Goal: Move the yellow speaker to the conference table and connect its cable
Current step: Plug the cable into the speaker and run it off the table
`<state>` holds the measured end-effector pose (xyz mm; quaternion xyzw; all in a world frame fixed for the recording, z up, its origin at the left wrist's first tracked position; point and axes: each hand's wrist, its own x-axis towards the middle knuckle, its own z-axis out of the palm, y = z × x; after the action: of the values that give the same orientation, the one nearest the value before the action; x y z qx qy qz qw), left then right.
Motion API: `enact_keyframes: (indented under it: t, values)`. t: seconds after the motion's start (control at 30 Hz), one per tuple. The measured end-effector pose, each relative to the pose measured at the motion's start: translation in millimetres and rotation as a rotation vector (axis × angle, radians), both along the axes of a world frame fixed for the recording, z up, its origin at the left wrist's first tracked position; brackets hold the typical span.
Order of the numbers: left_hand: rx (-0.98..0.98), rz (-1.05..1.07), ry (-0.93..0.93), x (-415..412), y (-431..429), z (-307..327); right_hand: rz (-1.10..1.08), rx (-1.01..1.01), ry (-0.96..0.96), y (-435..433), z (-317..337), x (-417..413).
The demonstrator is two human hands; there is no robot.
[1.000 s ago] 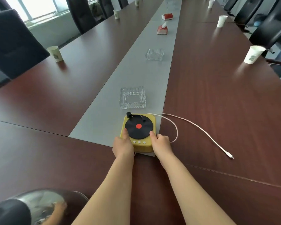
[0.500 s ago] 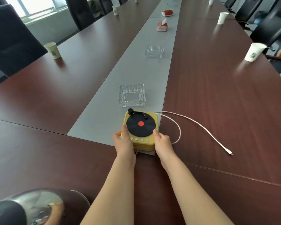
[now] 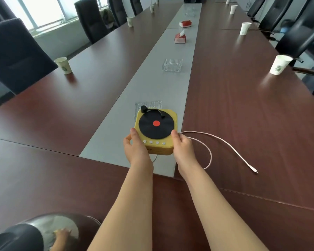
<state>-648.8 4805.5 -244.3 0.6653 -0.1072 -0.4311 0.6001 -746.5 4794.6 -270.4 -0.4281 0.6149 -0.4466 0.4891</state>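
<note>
Head view, contents by size.

1. Conference table [image 3: 243,105]: long, dark red-brown wood grain, with a grey centre strip [image 3: 163,84] running its length.
2. Black office chairs: one at the left edge [image 3: 13,51], more along both sides.
3. Yellow speaker [image 3: 155,131]: square and turntable-styled, with a black disc, a red centre label, a black tonearm and four white buttons along the near top edge. It is over the near end of the grey strip. Whether it rests there or is held just above cannot be told.
4. Left hand [image 3: 136,149]: clamped on the speaker's left side, thumb on the top edge.
5. Right hand [image 3: 183,147]: clamped on the speaker's right side, thumb on the top edge.
6. White cable [image 3: 225,142]: loops across the wood to the right of the speaker. Its plug [image 3: 254,170] lies loose on the table.
7. Glass ashtrays: one [image 3: 149,104] just behind the speaker and partly hidden by it, another [image 3: 172,65] farther up the strip.
8. Red tissue boxes [image 3: 180,38], [image 3: 185,24]: on the strip; any lettering unreadable.
9. White paper cups: right [image 3: 279,65] and left [image 3: 63,65], with green print too small to read.
</note>
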Motion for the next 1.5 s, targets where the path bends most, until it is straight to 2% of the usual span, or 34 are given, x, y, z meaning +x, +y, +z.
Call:
enact_keyframes:
  t: [0.27,0.5,0.6,0.67,0.73,0.8,0.97,1.1,1.37,1.5]
  values:
    - [0.096,0.072,0.086,37,-7,0,0.067,0.124,-0.195,-14,23,36]
    - [0.154,0.115,0.14,54,-12,-17,0.113,0.183,-0.24,-23,-21,61]
    - [0.181,0.074,0.155,59,-14,-26,0.094,0.225,-0.25,-33,-63,65]
    - [0.193,0.038,0.135,63,-16,-30,0.11,0.259,-0.259,-28,-62,62]
    - [0.198,0.011,0.105,67,-19,-32,0.107,0.286,-0.224,-15,-36,63]
    - [0.199,-0.008,0.07,69,-19,-34,0.121,0.292,-0.171,-13,-39,63]
    - [0.289,-0.046,-0.024,75,-19,-38,0.22,0.212,0.107,-13,-40,64]
    - [0.332,-0.037,-0.089,82,-23,-48,0.278,0.205,0.254,-12,-36,60]
    - [0.418,-0.064,-0.236,86,-20,-61,0.291,0.167,0.342,-9,-48,67]
    - [0.533,-0.125,-0.309,90,-22,-51,0.304,0.169,0.344,-7,-45,66]
